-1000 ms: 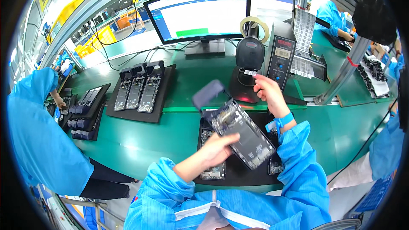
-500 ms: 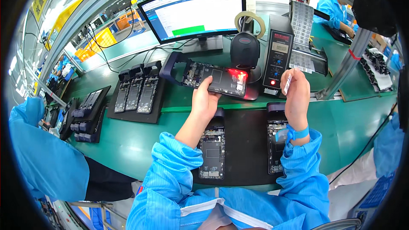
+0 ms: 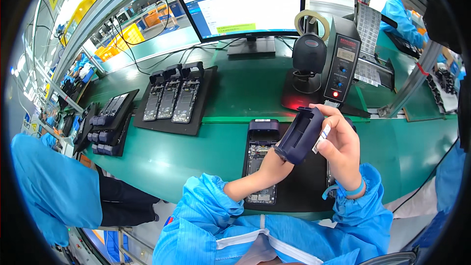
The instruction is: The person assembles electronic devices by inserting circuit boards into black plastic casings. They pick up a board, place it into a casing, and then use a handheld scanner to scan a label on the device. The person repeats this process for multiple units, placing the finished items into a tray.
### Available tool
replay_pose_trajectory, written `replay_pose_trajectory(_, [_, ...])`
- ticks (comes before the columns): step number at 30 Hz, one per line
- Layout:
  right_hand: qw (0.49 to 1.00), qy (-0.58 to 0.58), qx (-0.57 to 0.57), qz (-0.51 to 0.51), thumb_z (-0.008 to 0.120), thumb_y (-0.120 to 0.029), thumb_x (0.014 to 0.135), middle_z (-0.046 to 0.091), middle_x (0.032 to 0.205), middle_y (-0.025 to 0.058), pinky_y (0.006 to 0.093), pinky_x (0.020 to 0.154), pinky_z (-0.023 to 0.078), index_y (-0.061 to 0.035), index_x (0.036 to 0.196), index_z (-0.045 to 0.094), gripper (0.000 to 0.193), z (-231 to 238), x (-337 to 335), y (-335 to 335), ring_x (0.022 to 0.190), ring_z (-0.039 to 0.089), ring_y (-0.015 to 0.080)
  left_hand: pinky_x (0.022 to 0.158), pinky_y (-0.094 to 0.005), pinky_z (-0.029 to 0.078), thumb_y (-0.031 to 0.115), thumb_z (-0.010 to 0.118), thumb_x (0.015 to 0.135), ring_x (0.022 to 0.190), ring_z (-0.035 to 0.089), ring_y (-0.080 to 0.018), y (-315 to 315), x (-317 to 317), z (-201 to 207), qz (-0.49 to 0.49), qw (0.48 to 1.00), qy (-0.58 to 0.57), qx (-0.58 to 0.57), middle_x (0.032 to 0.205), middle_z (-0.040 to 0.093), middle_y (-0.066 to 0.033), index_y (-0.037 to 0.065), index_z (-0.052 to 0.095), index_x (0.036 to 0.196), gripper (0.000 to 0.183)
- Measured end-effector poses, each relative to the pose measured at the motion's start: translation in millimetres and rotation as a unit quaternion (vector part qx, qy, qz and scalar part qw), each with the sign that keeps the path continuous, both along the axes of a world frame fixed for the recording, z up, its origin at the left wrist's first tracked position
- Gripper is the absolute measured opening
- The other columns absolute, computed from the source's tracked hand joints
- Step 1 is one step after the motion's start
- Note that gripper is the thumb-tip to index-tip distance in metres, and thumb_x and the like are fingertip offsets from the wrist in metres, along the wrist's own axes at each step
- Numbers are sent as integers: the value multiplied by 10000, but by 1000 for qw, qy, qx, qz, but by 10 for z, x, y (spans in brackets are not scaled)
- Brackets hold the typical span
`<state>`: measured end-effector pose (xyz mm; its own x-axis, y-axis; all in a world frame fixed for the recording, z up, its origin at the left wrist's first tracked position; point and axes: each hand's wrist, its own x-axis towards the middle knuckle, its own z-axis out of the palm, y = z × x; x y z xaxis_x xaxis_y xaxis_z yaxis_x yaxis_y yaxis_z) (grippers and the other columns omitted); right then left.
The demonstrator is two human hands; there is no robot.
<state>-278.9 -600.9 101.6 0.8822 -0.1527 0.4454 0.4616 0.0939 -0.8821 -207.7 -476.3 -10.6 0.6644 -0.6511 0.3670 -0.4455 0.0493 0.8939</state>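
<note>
My left hand (image 3: 274, 168) grips a handheld device from below, its dark purple end housing (image 3: 298, 135) tilted up toward me; the hand hides much of the rest. Between thumb and finger of my right hand (image 3: 342, 148) is a small white label (image 3: 322, 139), close beside the housing. That hand's fingertips reach the housing's upper corner. Under my hands lies a black mat (image 3: 304, 189). On its left part rests another opened device (image 3: 260, 194) with bare circuitry, partly covered by my left hand. A further device at the mat's right edge is mostly hidden by my right hand.
Behind my hands stand a black barcode scanner (image 3: 309, 54) with a tape roll, a label dispenser (image 3: 342, 66) with a label strip (image 3: 368, 24), and a monitor (image 3: 245, 7). Three opened devices lie on a mat (image 3: 194, 122) to the left. A person in blue (image 3: 54, 181) is at far left.
The device has left the scanner's red light, come down toward me and turned so its housing faces up. My right hand has brought the label down and left beside it. The view has shifted.
</note>
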Motion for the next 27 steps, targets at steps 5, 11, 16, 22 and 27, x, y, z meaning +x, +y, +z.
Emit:
replay_pose_trajectory(5, [995, 13, -93, -38, 656, -86, 714, 428, 1146, 93, 272, 805, 397, -50, 882, 480, 246, 31, 16, -38, 975, 474, 138, 714, -321, 453, 22, 500, 760, 851, 589, -269, -33, -49, 78, 24, 998, 17, -57, 920, 590, -140, 17, 501, 1067, 307])
replay_pose_trajectory(11, [987, -15, -143, -73, 690, -104, 691, 420, 1149, 135, 278, 815, 381, -38, 884, 487, 288, -11, -8, 37, 979, 466, 167, 714, -320, 456, 48, 533, 760, 859, 589, -272, 10, -49, 102, 22, 999, 19, -36, 933, 591, -141, 31, 493, 1091, 334])
replay_pose_trajectory(16, [981, -46, -168, -79, 683, -113, 702, 439, 1022, 103, 302, 842, 352, -61, 987, 402, 404, 6, -69, 92, 993, 432, 173, 811, -299, 428, 68, 601, 756, 959, 539, -217, -45, -50, -36, -30, 985, 101, -135, 1045, 523, -119, 8, 426, 1152, 437])
replay_pose_trajectory(22, [993, 55, 104, -30, 501, -99, 840, 504, 891, 20, 250, 792, 388, -60, 1003, 437, 179, 99, 4, -209, 863, 489, 92, 850, -293, 410, 0, 600, 747, 972, 511, -166, 193, -186, 53, -25, 991, 126, -29, 1080, 507, -92, -11, 447, 1115, 399])
replay_pose_trajectory(27, [933, 118, 95, -327, 528, -228, 819, 547, 825, -3, 198, 585, 353, -88, 878, 526, 153, -326, 158, -1232, 729, 548, 110, 890, -302, 382, 7, 587, 752, 1051, 461, -193, 114, -326, 18, -48, 943, 327, -28, 1156, 452, -121, 19, 134, 1313, 721])
